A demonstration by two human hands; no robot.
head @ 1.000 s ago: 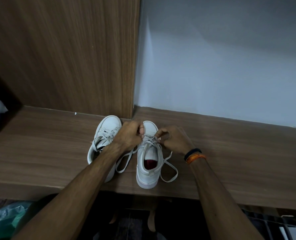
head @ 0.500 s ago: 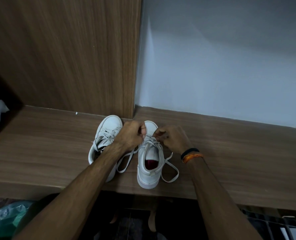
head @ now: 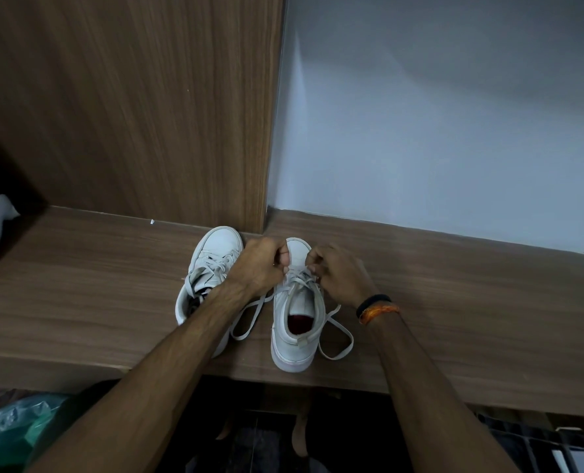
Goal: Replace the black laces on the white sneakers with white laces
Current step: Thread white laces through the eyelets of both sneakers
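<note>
Left hand point(head: 263, 266) and right hand point(head: 338, 274) each pinch white lace point(head: 297, 279) over right sneaker point(head: 295, 322) — pull crossings evenly, flat, no twists.

Two sneakers point(head: 294, 312), two hands point(head: 261, 266).

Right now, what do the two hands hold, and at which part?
Both hands, left and right, pinch the white lace of the right sneaker at its crossings near the toe.
</note>
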